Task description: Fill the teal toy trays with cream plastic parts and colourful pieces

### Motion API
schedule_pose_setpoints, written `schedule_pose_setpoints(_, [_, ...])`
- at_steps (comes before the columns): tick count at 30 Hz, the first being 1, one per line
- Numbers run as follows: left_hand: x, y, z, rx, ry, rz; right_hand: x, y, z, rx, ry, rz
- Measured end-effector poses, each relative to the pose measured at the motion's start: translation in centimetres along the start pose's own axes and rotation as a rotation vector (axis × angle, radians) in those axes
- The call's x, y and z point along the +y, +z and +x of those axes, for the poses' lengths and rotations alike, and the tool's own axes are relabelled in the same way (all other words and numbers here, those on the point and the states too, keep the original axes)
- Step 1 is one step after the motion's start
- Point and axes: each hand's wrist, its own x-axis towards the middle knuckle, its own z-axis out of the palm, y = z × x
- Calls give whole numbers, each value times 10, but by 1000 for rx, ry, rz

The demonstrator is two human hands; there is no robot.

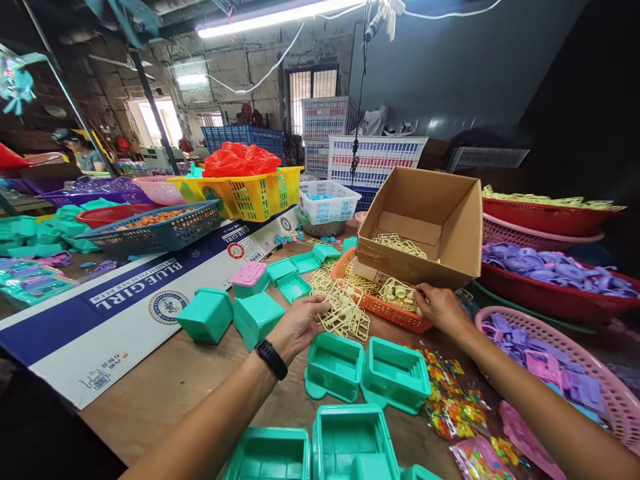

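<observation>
My left hand [299,325], with a black band on its wrist, pinches a cream plastic parts frame [345,312] that hangs over the table. My right hand [440,308] reaches into the orange basket [395,313] and grips another cream parts frame [399,292] lying in it. A tipped cardboard box [425,223] rests on that basket with more cream frames inside. Teal plastic housings [367,369] lie open just in front of both hands.
More teal housings [227,313] and a pink-lidded one [249,275] sit left on a flattened printed carton [125,300]. Pink and red baskets of purple parts [555,370] stand right. Bags of coloured beads [450,400] lie near. Yellow, white and blue baskets stand behind. A person sits far left.
</observation>
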Motion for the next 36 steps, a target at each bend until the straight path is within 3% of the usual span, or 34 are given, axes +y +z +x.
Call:
schedule_pose_setpoints(4, [-4,1,-3,-17,-6,-21,5,-7,-17,64,7,-21])
schedule_pose_setpoints(11, [-11,5,-12,-15,26,0,13,2,-35,404,-72,174])
schedule_pose_setpoints(17, [-14,8,-19,-6,43,29,3,-3,-31,309,57,299])
schedule_pose_setpoints(21, [-12,8,-22,-9,48,46,-2,-9,-31,319,83,405])
schedule_pose_setpoints(31, [-13,6,-11,-43,40,93,7,-15,-26,276,237,612])
schedule_pose_setpoints(36, [-17,12,-6,-104,102,154,-18,-28,-36,128,189,879])
